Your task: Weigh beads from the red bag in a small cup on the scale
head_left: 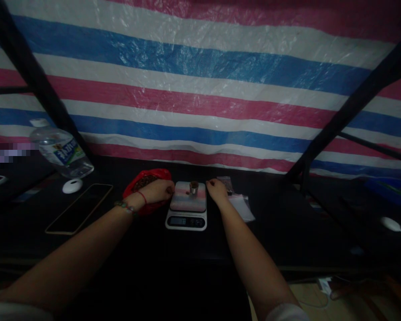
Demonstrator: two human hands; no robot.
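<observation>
A small white kitchen scale sits on the dark table in front of me, with a little metal cup on its platform. My left hand rests curled at the scale's left edge, over a red plastic bag of dark contents. It is too dim to tell whether the fingers pinch anything. My right hand sits at the scale's right edge, fingers curled down, close to the cup. Small clear plastic bags lie just right of that hand.
A phone lies face up at the left, with a white bottle cap and a tilted water bottle behind it. Black frame bars slant up on both sides against a striped tarp. A white spoon lies far right.
</observation>
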